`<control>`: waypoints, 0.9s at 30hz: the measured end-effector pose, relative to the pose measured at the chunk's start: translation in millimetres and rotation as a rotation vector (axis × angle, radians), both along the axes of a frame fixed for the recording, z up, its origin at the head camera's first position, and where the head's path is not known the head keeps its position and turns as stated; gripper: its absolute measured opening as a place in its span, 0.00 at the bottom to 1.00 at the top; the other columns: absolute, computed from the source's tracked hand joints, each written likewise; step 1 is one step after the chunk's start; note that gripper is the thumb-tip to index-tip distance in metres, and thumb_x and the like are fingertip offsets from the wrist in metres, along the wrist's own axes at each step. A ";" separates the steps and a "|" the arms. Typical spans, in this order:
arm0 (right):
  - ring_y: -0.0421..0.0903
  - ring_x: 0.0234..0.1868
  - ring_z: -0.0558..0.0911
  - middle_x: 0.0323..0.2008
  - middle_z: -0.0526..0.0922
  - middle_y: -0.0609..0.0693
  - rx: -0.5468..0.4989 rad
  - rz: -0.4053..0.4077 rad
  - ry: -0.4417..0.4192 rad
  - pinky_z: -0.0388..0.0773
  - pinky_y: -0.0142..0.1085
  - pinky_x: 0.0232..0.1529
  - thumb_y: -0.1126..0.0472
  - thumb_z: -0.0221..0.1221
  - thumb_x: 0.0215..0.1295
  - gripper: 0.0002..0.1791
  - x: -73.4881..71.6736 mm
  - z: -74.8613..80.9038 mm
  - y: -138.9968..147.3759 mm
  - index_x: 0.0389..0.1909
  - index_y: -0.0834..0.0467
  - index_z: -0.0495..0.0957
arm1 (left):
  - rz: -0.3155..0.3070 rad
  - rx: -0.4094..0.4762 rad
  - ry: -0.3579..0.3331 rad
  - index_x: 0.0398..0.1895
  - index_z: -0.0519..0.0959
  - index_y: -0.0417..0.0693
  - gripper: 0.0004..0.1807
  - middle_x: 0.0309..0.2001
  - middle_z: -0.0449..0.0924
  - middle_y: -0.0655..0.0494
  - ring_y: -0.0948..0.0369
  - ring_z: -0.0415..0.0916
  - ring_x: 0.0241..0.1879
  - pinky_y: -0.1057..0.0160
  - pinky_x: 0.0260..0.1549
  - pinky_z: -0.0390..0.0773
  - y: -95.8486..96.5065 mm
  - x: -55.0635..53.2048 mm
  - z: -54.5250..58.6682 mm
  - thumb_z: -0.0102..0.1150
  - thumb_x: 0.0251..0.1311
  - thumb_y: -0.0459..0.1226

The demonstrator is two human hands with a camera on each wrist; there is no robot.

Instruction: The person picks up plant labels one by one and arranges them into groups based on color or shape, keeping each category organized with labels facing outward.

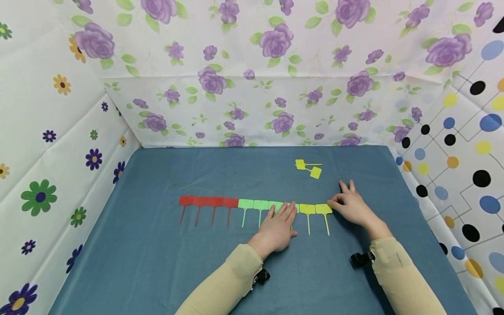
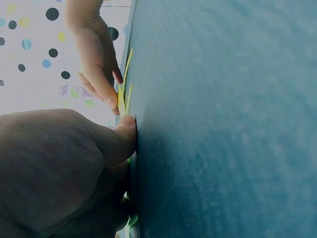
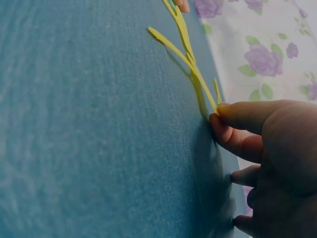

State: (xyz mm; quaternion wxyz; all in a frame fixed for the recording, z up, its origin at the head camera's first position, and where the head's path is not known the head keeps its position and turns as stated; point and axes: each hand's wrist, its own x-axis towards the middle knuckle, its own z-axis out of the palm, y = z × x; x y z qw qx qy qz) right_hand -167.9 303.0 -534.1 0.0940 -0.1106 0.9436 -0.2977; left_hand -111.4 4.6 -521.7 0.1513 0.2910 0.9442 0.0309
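Note:
A row of T-shaped plastic plant labels lies on the blue cloth, heads side by side and stems toward me. Several red labels (image 1: 208, 201) form its left part, then several green labels (image 1: 246, 204), then a yellow label (image 1: 307, 209) and the end yellow label (image 1: 323, 208). My right hand (image 1: 353, 206) pinches the end label's outer edge between thumb and index finger, the other fingers spread. In the right wrist view that label (image 3: 173, 48) is tilted up off the cloth. My left hand (image 1: 274, 232) lies with extended fingers over the green labels, partly hiding them.
Two loose yellow plant labels (image 1: 315, 172) lie crossed on the cloth behind the row, toward the back right. A flowered sheet (image 1: 252, 109) rises behind the blue tabletop (image 1: 157, 262). More patterned sheets stand on both sides.

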 end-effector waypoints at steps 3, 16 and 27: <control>0.78 0.81 0.30 0.81 0.44 0.79 0.009 -0.001 0.001 0.41 0.78 0.74 0.50 0.62 0.81 0.15 -0.1 -0.7 -0.4 0.36 0.54 0.88 | 0.007 -0.001 -0.009 0.89 0.48 0.54 0.40 0.88 0.38 0.59 0.59 0.35 0.86 0.49 0.84 0.38 0.4 -0.2 -1.4 0.47 0.84 0.55; 0.78 0.81 0.31 0.81 0.47 0.78 0.041 -0.006 0.015 0.41 0.78 0.75 0.48 0.63 0.79 0.15 1.9 3.3 -2.7 0.38 0.54 0.89 | -0.006 0.007 0.006 0.89 0.51 0.52 0.39 0.88 0.41 0.58 0.58 0.38 0.86 0.48 0.83 0.43 -1.5 1.7 3.6 0.47 0.84 0.54; 0.79 0.81 0.34 0.79 0.52 0.79 0.046 -0.035 0.035 0.42 0.79 0.73 0.49 0.65 0.78 0.15 4.0 5.2 -1.4 0.39 0.56 0.90 | -0.010 0.007 0.003 0.89 0.49 0.53 0.39 0.88 0.39 0.58 0.58 0.36 0.86 0.47 0.84 0.40 -1.0 0.3 0.6 0.46 0.84 0.55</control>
